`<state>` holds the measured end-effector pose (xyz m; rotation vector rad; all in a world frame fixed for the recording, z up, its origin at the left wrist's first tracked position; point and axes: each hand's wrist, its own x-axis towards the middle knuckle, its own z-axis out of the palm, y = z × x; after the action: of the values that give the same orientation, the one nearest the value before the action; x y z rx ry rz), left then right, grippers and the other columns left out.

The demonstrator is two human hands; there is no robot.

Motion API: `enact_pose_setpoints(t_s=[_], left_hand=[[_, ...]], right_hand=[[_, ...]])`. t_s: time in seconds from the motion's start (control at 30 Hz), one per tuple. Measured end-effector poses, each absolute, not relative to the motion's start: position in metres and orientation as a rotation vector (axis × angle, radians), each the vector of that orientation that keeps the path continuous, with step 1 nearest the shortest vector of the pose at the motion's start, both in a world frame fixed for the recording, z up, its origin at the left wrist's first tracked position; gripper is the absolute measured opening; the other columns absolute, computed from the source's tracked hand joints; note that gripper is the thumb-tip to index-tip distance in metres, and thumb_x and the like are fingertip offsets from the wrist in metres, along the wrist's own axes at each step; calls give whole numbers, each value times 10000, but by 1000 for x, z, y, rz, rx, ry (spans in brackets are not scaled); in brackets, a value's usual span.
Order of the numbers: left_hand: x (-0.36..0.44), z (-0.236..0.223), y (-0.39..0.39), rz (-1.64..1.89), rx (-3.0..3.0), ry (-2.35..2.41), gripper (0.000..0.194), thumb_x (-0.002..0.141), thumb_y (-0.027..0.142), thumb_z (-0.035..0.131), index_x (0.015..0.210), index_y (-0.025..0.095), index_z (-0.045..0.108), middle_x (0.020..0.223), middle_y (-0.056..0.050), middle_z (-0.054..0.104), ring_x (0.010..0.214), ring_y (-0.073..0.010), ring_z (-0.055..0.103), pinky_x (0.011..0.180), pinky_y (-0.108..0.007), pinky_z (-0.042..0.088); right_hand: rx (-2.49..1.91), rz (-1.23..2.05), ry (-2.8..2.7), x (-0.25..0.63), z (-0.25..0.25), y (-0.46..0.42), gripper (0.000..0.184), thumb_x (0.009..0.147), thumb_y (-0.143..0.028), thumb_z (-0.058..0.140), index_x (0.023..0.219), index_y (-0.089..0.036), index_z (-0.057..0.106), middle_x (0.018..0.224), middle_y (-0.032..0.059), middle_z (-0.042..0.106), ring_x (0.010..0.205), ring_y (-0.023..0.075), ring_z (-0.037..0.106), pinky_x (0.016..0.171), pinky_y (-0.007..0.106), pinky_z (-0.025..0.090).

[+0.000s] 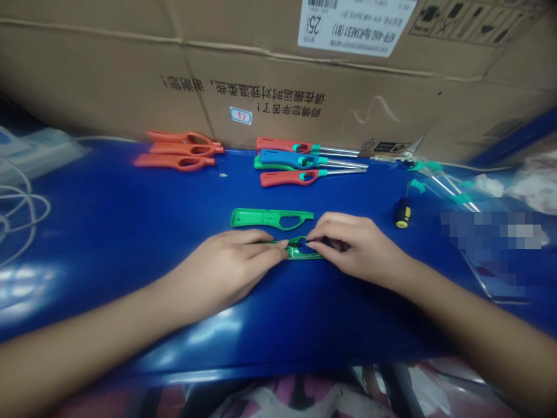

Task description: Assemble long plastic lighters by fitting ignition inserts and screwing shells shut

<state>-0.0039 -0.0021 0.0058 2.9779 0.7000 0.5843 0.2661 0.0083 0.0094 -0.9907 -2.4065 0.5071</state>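
A green lighter shell half (298, 253) lies between my hands, open side up, with a dark part and a thin wire inside. My left hand (237, 258) covers its handle end, thumb and fingers closed on it. My right hand (354, 244) pinches at its front end; whatever sits between the fingertips is too small to make out. Just beyond my hands rests the other green shell half (261, 218), hollow side up, its trigger loop to the right.
Assembled red and blue gas lighters (300, 159) lie behind, beside orange lighter shells (178, 154). To the right are a yellow-black screwdriver (403, 213), metal tubes (455, 186) and teal pieces (418, 186). A cardboard box (130, 87) walls off the back; a white cable (21, 203) coils left.
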Motion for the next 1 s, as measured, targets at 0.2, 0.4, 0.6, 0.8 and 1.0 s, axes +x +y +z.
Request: enact_pose_setpoints(t_s=[0.2,0.4,0.6,0.8,1.0], left_hand=[[-2,3,1,647,2871,685,220,1017,178,499,1154,165,670,1060,-64,764,1029,-229,702,855,-353,616],[-1,3,1,636,2806,699,234,1032,206,482,1162,172,673,1068,-74,750,1007,-200,703,852,-326,608],[-1,2,-1,654,2789,681,219,1029,211,490,1149,175,669,1064,-77,747,1007,-197,715,876,-319,599],[-2,3,0,636,2707,724,211,1021,223,513,1167,197,662,1081,-51,747,986,-190,723,888,-327,593],[-4,2,0,625,2693,719,246,1019,215,517,1230,223,643,1197,-46,721,1045,-197,688,919,-347,581]], right_hand=[[-1055,529,-2482,263,5,7,103,954,-197,607,973,-196,708,957,39,688,831,141,635,705,255,466],[-1008,480,-2493,261,5,6,123,965,-181,569,948,-183,691,957,53,695,836,149,645,716,259,483],[-982,428,-2531,260,5,6,155,988,-193,540,932,-185,684,953,54,701,867,155,665,745,260,498],[-1007,425,-2547,260,7,7,135,984,-230,572,944,-198,697,964,38,704,877,157,672,747,262,498],[-1106,297,-2395,273,20,15,146,971,-299,594,1001,-212,707,973,39,710,854,160,657,721,273,484]])
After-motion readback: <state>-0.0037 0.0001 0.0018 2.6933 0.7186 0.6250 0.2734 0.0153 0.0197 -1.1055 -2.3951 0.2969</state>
